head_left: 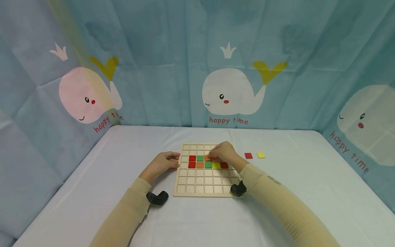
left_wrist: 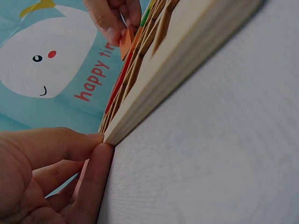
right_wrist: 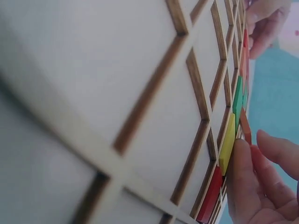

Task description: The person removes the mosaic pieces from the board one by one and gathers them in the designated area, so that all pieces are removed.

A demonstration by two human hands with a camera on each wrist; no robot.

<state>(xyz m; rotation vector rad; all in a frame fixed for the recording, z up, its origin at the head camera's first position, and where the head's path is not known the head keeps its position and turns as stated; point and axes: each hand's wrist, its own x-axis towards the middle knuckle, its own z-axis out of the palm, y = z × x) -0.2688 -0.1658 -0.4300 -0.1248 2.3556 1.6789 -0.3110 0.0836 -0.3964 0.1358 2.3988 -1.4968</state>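
Note:
A wooden grid board point(head_left: 195, 180) lies flat on the white table. My right hand point(head_left: 224, 152) reaches over it and pinches an orange tile point(left_wrist: 125, 43), which stands tilted at a cell of the upper filled row. To its left in that row sit a red tile point(head_left: 192, 158) and a green tile point(head_left: 200, 158). The row below holds red, orange, green, yellow point(head_left: 216, 165) and red point(head_left: 224, 165) tiles. At the board's left edge rests my left hand point(head_left: 162, 164), its thumb and fingertips touching the wooden side. My right hand hides some upper cells.
Right of the board, a loose red tile point(head_left: 248, 155) and a yellow tile point(head_left: 260, 155) lie on the table point(head_left: 296, 178). A blue curtain point(head_left: 160, 92) printed with whales hangs behind and at both sides. Each wrist carries a black device point(head_left: 157, 198).

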